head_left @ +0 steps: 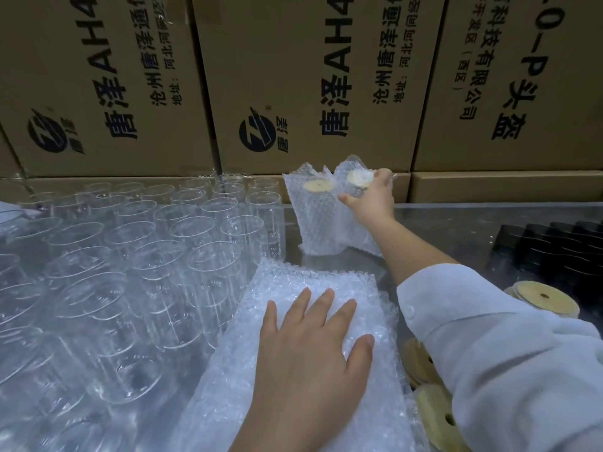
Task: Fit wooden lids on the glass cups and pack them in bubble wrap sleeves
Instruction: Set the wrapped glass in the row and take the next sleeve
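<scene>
A person's right hand (372, 197), reaching out from a white sleeve (505, 353), had its fingers curled round the top of a sleeved cup (357, 234) that stood at the back of the tabletop (456, 223). A round wooden lid (359, 179) showed through the open mouth of its bubble wrap. Touching it on the left stood a second sleeved cup (315, 220), also upright and topped with its own lid (316, 187).

The left hand (306, 350) lay flat with fingers straight and spread on a stack of bubble wrap sleeves (326, 278) near the front edge. Rows of bare glass cups (146, 256), upright and unlidded, crowded the tabletop to the left of the stack, and the nearest stood just beside it. Loose wooden lids (545, 296), each with a small hole, lay to the right, partly hidden by the sleeve, with more lids (434, 409) beside the stack. Dark ribbed objects (554, 252), too dim to identify, sat farther right.

Cardboard boxes (310, 76) walled in the back of the tabletop. Their sideways black print read "唐泽AH4" beside a round logo, with "沧州唐泽通" and an address line beginning "地址:河北河间"; the rightmost box showed "科技有限公司", "(西区)" and "头盔".
</scene>
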